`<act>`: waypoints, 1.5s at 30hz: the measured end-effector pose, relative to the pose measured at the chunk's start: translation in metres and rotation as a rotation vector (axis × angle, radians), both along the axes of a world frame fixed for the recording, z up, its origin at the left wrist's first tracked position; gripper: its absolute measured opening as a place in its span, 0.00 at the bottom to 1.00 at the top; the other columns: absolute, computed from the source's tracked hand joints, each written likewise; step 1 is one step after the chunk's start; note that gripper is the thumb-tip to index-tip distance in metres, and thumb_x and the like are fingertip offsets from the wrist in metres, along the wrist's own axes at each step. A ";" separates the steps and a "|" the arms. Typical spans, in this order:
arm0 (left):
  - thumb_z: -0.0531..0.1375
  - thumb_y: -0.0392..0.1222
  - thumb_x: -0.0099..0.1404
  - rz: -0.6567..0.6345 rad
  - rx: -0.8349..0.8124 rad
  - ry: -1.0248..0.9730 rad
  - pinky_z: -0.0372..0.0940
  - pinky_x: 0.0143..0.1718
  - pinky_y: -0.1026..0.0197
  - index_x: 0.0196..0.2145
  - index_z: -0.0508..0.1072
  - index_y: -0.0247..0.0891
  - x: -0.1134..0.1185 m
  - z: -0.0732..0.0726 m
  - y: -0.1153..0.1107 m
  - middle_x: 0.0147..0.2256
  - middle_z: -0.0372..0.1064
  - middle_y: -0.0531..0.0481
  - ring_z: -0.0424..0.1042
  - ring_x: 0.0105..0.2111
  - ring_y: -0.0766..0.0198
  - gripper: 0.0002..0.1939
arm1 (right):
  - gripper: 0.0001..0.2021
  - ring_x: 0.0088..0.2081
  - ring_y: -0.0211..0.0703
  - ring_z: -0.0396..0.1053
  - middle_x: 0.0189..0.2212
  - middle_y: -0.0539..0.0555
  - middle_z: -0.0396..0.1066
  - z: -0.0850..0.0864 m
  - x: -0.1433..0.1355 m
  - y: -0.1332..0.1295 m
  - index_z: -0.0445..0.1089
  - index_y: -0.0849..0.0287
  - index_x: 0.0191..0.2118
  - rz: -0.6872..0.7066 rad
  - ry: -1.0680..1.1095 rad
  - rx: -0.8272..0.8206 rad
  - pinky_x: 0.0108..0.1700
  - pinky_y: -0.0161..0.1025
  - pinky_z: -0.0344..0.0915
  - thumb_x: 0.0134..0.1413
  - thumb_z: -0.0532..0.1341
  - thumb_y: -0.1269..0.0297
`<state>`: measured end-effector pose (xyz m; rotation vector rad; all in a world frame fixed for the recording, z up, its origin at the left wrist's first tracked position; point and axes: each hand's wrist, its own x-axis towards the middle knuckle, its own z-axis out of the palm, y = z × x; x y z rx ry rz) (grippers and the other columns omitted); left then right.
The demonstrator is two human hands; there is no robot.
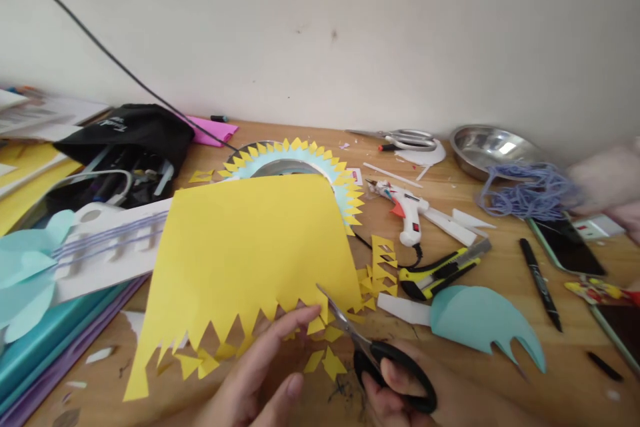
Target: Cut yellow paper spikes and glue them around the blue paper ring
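Observation:
A yellow sheet of paper (250, 247) with a zigzag-cut lower edge lies in front of me. My left hand (260, 370) is by that edge, its index finger stretched out against the paper and the thumb held apart. In my right hand (395, 380) are black-handled scissors (367, 347), my fingers through the loops. Their blade tips overlap the sheet's lower right edge, just right of my left fingertip. Small yellow paper scraps (333, 363) are scattered below the edge. Behind the sheet, partly hidden, stands a light-blue ring with yellow points (350, 193).
Right of the sheet lie a glue gun (410, 213), box cutters (440, 270), a light-blue paper shape (480, 320), a marker (540, 283) and a phone (567, 243). A metal bowl (463, 153) holds purple yarn (525, 190). A black pouch (135, 133) sits back left.

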<state>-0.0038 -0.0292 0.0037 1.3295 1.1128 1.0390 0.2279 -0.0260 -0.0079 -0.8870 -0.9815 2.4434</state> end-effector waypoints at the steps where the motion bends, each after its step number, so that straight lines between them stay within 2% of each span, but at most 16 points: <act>1: 0.60 0.51 0.70 -0.012 0.015 0.029 0.69 0.54 0.67 0.54 0.75 0.60 -0.002 -0.001 0.002 0.53 0.77 0.57 0.76 0.53 0.61 0.16 | 0.32 0.16 0.26 0.49 0.14 0.41 0.53 0.002 -0.001 0.002 0.55 0.57 0.26 0.003 0.015 0.012 0.17 0.30 0.39 0.48 0.59 0.28; 5: 0.59 0.44 0.71 -0.178 0.136 0.183 0.67 0.53 0.69 0.57 0.71 0.60 -0.013 -0.011 0.010 0.55 0.76 0.58 0.75 0.54 0.63 0.19 | 0.31 0.15 0.25 0.50 0.15 0.40 0.53 0.004 -0.007 0.007 0.53 0.56 0.24 -0.036 0.068 0.015 0.17 0.30 0.39 0.46 0.65 0.32; 7: 0.58 0.44 0.71 -0.149 0.164 0.185 0.66 0.54 0.69 0.58 0.71 0.60 -0.015 -0.016 0.013 0.56 0.75 0.58 0.74 0.55 0.63 0.19 | 0.31 0.15 0.24 0.48 0.16 0.39 0.53 0.002 -0.010 0.008 0.53 0.57 0.24 -0.043 0.072 0.024 0.17 0.30 0.41 0.46 0.65 0.34; 10: 0.58 0.49 0.70 -0.106 0.102 0.207 0.62 0.59 0.63 0.57 0.72 0.57 -0.014 -0.018 0.013 0.58 0.73 0.58 0.70 0.59 0.59 0.18 | 0.31 0.13 0.24 0.46 0.15 0.37 0.53 0.002 -0.012 0.008 0.53 0.56 0.25 -0.028 0.084 0.053 0.18 0.31 0.46 0.45 0.65 0.33; 13: 0.59 0.53 0.69 -0.135 0.020 0.225 0.56 0.62 0.56 0.55 0.74 0.53 -0.011 -0.013 0.013 0.58 0.73 0.56 0.66 0.62 0.55 0.18 | 0.32 0.12 0.24 0.46 0.15 0.36 0.54 0.006 -0.013 0.008 0.53 0.55 0.26 -0.029 0.055 0.070 0.18 0.32 0.45 0.43 0.65 0.32; 16: 0.58 0.53 0.70 -0.059 -0.050 0.169 0.55 0.63 0.54 0.53 0.76 0.51 -0.005 -0.006 0.013 0.57 0.74 0.56 0.67 0.61 0.56 0.17 | 0.32 0.12 0.25 0.46 0.15 0.36 0.53 0.010 -0.013 0.009 0.52 0.55 0.25 -0.022 0.038 0.089 0.18 0.32 0.47 0.42 0.65 0.31; 22: 0.63 0.52 0.67 -0.068 -0.083 0.089 0.66 0.55 0.60 0.47 0.80 0.50 0.000 0.006 0.018 0.50 0.79 0.60 0.75 0.54 0.57 0.14 | 0.30 0.13 0.26 0.44 0.12 0.36 0.49 0.005 -0.013 0.008 0.53 0.55 0.25 -0.023 0.081 0.122 0.18 0.33 0.47 0.47 0.63 0.32; 25: 0.64 0.52 0.66 -0.071 -0.072 0.075 0.68 0.50 0.70 0.45 0.81 0.52 0.002 0.008 0.017 0.47 0.80 0.63 0.79 0.48 0.63 0.12 | 0.30 0.13 0.26 0.44 0.13 0.36 0.50 0.002 -0.014 0.008 0.53 0.55 0.25 -0.032 0.098 0.117 0.18 0.33 0.48 0.47 0.63 0.33; 28: 0.64 0.49 0.66 -0.023 -0.084 0.039 0.67 0.48 0.76 0.44 0.80 0.54 0.003 0.006 0.015 0.46 0.80 0.66 0.78 0.47 0.67 0.09 | 0.29 0.12 0.27 0.47 0.12 0.36 0.51 0.001 -0.013 0.009 0.55 0.56 0.24 -0.020 0.114 0.112 0.17 0.32 0.49 0.47 0.64 0.34; 32: 0.65 0.47 0.67 0.029 -0.110 -0.047 0.68 0.46 0.76 0.45 0.80 0.52 0.001 -0.001 0.019 0.46 0.80 0.66 0.79 0.44 0.67 0.10 | 0.29 0.11 0.26 0.47 0.14 0.37 0.53 0.006 -0.013 0.011 0.55 0.56 0.24 0.004 0.118 0.074 0.16 0.32 0.48 0.45 0.66 0.36; 35: 0.64 0.47 0.66 0.016 -0.105 -0.009 0.69 0.44 0.75 0.46 0.80 0.48 -0.004 -0.004 0.023 0.44 0.81 0.62 0.79 0.42 0.66 0.11 | 0.27 0.12 0.25 0.47 0.16 0.37 0.53 0.007 -0.012 0.010 0.55 0.56 0.25 0.008 0.110 0.079 0.18 0.33 0.49 0.49 0.65 0.38; 39: 0.65 0.53 0.64 0.017 -0.153 0.023 0.71 0.46 0.70 0.49 0.78 0.48 -0.007 -0.009 0.025 0.45 0.80 0.58 0.79 0.46 0.61 0.18 | 0.22 0.14 0.24 0.47 0.19 0.38 0.55 0.000 -0.011 0.006 0.55 0.57 0.27 -0.029 0.099 0.054 0.20 0.34 0.48 0.55 0.64 0.46; 42: 0.69 0.65 0.50 0.074 -0.223 0.027 0.71 0.47 0.68 0.51 0.78 0.49 -0.008 -0.014 0.027 0.40 0.82 0.54 0.78 0.47 0.56 0.33 | 0.21 0.15 0.26 0.49 0.17 0.39 0.55 -0.005 -0.010 0.004 0.56 0.57 0.27 -0.027 0.040 0.148 0.22 0.34 0.49 0.59 0.61 0.47; 45: 0.71 0.70 0.38 0.147 -0.319 0.041 0.67 0.55 0.60 0.52 0.78 0.50 -0.007 -0.016 0.030 0.38 0.82 0.51 0.76 0.50 0.49 0.43 | 0.20 0.15 0.28 0.50 0.13 0.39 0.55 -0.001 -0.010 0.004 0.56 0.57 0.26 0.004 -0.015 0.243 0.24 0.35 0.52 0.64 0.57 0.50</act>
